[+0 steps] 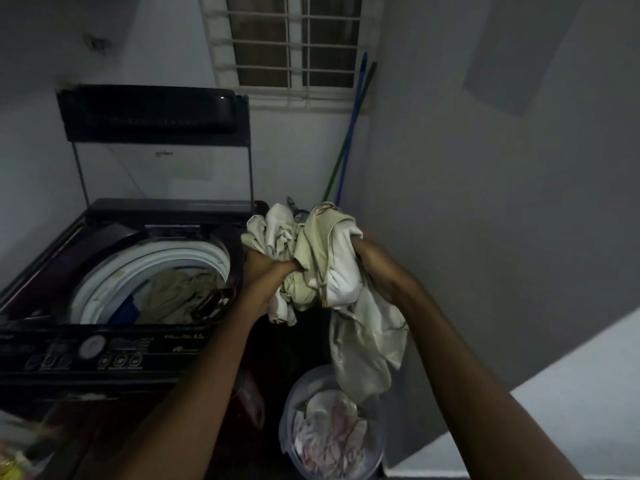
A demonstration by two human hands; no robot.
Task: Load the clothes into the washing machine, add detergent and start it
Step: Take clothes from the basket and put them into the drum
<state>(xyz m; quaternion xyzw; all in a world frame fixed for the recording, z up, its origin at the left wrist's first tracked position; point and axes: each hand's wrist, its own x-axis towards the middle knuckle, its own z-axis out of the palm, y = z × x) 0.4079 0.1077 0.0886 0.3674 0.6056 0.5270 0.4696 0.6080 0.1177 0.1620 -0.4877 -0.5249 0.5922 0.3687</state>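
Observation:
A dark top-loading washing machine (114, 344) stands at the left with its lid (156, 112) raised. Its white-rimmed drum (138, 268) holds a beige garment and something blue. A bundle of pale cream and white clothes (311, 258) is held up just right of the machine, above a round laundry basket (294, 393). My left hand (266, 271) grips the bundle from the left and below. My right hand (374, 258) grips it from the right. A loose end of cloth hangs down toward the basket, which holds more light clothes (329, 438).
The control panel (86, 355) with a round button runs along the machine's front edge. Two long sticks, blue and green (349, 133), lean in the corner under a barred window (294, 46). A grey wall (485, 202) closes the right side. Some yellowish items show at the bottom left.

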